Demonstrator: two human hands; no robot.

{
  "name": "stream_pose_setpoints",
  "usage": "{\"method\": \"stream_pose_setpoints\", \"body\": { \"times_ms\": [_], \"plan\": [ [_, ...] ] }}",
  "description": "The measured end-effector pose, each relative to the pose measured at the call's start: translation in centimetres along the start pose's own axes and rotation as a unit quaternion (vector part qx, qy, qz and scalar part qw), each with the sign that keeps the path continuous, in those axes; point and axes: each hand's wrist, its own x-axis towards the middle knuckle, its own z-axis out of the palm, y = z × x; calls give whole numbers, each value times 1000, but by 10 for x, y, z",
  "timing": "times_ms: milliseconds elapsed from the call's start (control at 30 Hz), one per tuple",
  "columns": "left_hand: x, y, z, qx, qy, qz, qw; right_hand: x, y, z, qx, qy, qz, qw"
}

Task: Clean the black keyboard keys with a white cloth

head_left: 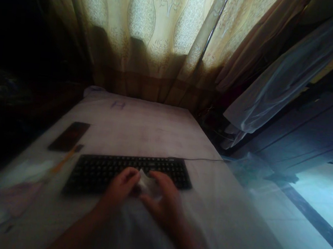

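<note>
The white cloth [147, 184] sits bunched between your two hands, over the near middle rows of the black keyboard [102, 169]. Your left hand [121, 185] is curled, its fingertips closed on the cloth's left edge. Your right hand [164, 201] lies over the cloth's right side with the fingers reaching forward. Motion blur and poor light hide whether it grips the cloth or only presses it, so I cannot tell.

Judgement on the work in hand, cloth against keys: keep the wad small and under the fingertips, move along the rows and not across them, and press lightly so that no key cap lifts. Steady the board with one hand, as nothing visible anchors it.

The keyboard lies square to you, near the front of the pale table [142, 130]. Its cable [201, 159] runs off the back right corner towards the table's right edge. A dark phone [69, 136] lies flat beyond the left end of the keyboard, apart from it. An orange pencil [63, 161] lies between the two, close to the keyboard's left end. Pale papers [14, 187] are spread at the near left, too blurred to identify.

The room is dim. A patterned curtain [152, 32] hangs behind the table and is backlit. A translucent plastic sheet [283, 85] is draped at the right, above a light floor [322, 192].
</note>
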Motion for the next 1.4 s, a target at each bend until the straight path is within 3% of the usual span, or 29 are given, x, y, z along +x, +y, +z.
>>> {"method": "stream_pose_setpoints", "body": {
  "times_ms": [133,300,467,867,1000,1133,1400],
  "plan": [
    [-8,-1,-6,15,-3,6,1000,1,-2,17,66,-29,34,997],
    [-19,2,-15,23,-8,10,1000,0,-5,19,179,-37,114,977],
    [-27,2,-16,30,-36,16,999,-3,-12,21,229,-42,158,960],
    [-31,-4,-16,75,-63,41,994,-4,-15,24,264,-8,165,950],
    [-33,0,-15,111,-57,70,990,-7,-13,17,237,-52,150,958],
    [-30,-1,-12,98,-44,51,993,-9,-13,10,202,-109,123,966],
    [-24,-6,-10,50,-44,-15,998,-9,-12,13,76,-26,-37,996]
  ]
}}
